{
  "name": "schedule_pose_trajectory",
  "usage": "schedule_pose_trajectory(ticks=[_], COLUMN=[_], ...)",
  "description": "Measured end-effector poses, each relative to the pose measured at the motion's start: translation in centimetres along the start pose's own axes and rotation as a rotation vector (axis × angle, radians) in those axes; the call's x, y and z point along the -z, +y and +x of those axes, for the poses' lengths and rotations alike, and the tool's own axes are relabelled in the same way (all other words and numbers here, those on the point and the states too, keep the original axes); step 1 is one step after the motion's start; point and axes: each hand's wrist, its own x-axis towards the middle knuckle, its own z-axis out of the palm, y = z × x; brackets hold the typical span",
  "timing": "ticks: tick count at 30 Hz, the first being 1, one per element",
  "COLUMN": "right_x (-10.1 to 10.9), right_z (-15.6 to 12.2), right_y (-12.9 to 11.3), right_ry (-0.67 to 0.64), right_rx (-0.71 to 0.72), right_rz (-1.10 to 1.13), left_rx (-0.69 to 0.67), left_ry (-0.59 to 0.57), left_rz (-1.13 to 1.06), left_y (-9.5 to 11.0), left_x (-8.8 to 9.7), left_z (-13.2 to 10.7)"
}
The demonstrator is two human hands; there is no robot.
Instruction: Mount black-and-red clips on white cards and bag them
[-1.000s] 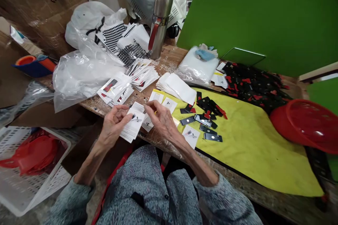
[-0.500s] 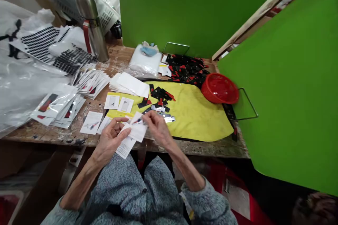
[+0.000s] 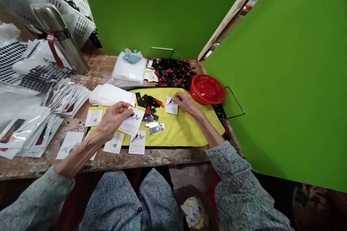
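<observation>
Far left: black-dot sticker sheets (image 3: 27, 65) beside a steel vacuum flask (image 3: 61, 39) with a red strap. Near left: a heap of clear plastic sleeves (image 3: 28, 131) on the wooden workbench (image 3: 101, 70). Stack of blank white sheets (image 3: 111, 94) sits further right, at the far-left corner of the yellow cloth (image 3: 187, 130).

Left hand (image 3: 112, 120) is closed on a printed white card (image 3: 132, 122), pinching it by one edge and holding it up over the near side of the cloth. Two printed cards (image 3: 137, 142) (image 3: 114, 143) lie just below it at the cloth's near edge.

Mid-cloth: black-and-red pieces (image 3: 148, 103) and silver strips (image 3: 154, 127), apart from both hands.

Right hand (image 3: 185, 103) is open, flat on the cloth, fingertips (image 3: 175, 96) touching a small white card (image 3: 171, 106).

Beyond it: larger black-and-red pile (image 3: 173, 72), far side. Red plastic basket (image 3: 207, 89) at the cloth's far-right corner. Green panel (image 3: 273, 68) closes off the right.
</observation>
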Motion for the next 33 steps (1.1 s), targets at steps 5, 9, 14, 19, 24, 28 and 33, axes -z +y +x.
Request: schedule_pose_trajectory(ticks=[5, 9, 14, 19, 24, 28, 33], right_x=[-2.0, -4.2, -1.8, 1.5, -1.0, -4.6, -7.3], right_z=[-2.2, -4.1, -4.0, -3.7, 1.8, 9.1, 13.9], right_y=[-3.7, -5.4, 0.0, 4.3, 0.3, -3.1, -3.9], right_ry=[0.015, -0.158, 0.026, 0.287, 0.093, -0.039, -0.052], right_rx=[0.030, -0.005, -0.100, -0.063, 0.353, 0.518, 0.580], right_rz=[0.133, 0.600, 0.477, -0.065, -0.506, -0.763, -0.823], left_rx=[-0.015, -0.074, -0.269, -0.420, -0.545, -0.545, -0.563], left_ry=[0.002, -0.059, -0.051, 0.063, 0.112, 0.114, 0.105], left_rz=[-0.001, 0.020, 0.485, 0.756, 1.274, 1.438, 1.495], left_y=[0.0, -1.2, -1.5, 0.4, 1.1, 1.1, 1.0], left_x=[-3.5, -6.1, -6.6, -6.1, -5.1, -3.3, -1.7], left_z=[3.7, 5.0, 8.1, 13.8, 18.2, 19.9, 20.7])
